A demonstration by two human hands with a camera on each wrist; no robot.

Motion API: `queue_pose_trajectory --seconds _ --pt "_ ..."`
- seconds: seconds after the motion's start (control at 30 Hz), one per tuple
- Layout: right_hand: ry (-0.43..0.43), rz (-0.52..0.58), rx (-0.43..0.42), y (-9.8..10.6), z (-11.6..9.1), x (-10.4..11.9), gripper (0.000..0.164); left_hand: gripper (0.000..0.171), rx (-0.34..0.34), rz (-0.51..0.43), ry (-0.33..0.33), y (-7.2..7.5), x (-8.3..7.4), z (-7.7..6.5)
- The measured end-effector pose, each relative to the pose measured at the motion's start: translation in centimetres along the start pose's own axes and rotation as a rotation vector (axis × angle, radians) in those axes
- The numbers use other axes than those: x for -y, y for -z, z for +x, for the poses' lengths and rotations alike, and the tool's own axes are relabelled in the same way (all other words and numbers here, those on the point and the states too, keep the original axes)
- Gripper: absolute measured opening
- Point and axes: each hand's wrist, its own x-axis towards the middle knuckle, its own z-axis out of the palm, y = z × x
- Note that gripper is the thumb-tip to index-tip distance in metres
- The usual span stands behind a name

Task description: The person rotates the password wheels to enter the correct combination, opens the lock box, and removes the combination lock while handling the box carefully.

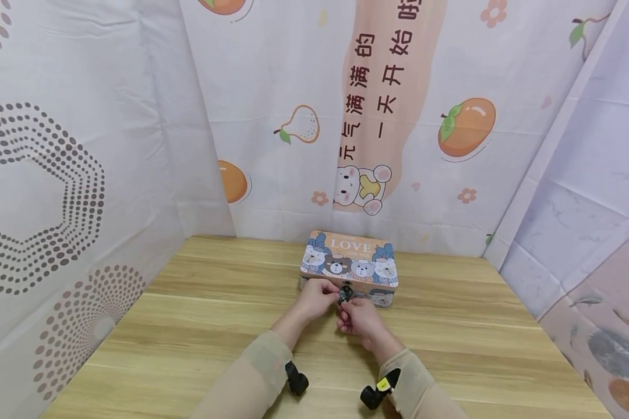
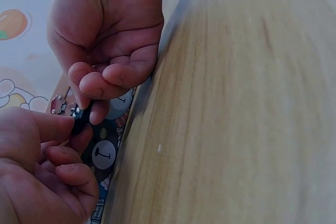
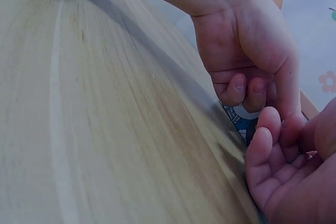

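A lidded box [image 1: 348,256] printed with bears and the word LOVE stands closed at the back of the wooden table. A small metal clasp [image 2: 60,106] sits on its front, and a small dark padlock [image 2: 80,120] is at the clasp. My left hand [image 1: 317,298] pinches the padlock from the left with thumb and finger. From the right, my right hand [image 1: 364,319] also pinches at it, its other fingers curled in. Fingers cover most of the padlock, so any small piece between the right fingertips is hidden.
The wooden table [image 1: 204,326] extends to both sides and in front of the box. Just behind the box hangs a patterned curtain [image 1: 272,75], with more curtains at left and right. A small black camera [image 1: 296,379] is strapped to the left wrist and another camera [image 1: 373,397] to the right.
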Motion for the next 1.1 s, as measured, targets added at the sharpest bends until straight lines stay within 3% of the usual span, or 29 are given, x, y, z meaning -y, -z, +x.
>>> queue_pose_trajectory --seconds 0.57,1.1 --pt "0.026 0.010 0.015 0.5 -0.1 -0.2 0.025 0.004 0.011 -0.011 0.010 -0.3 -0.3 -0.2" --pt "0.045 -0.076 0.054 1.8 -0.6 -0.3 0.025 0.006 -0.018 -0.022 0.063 -0.9 -0.5 -0.7"
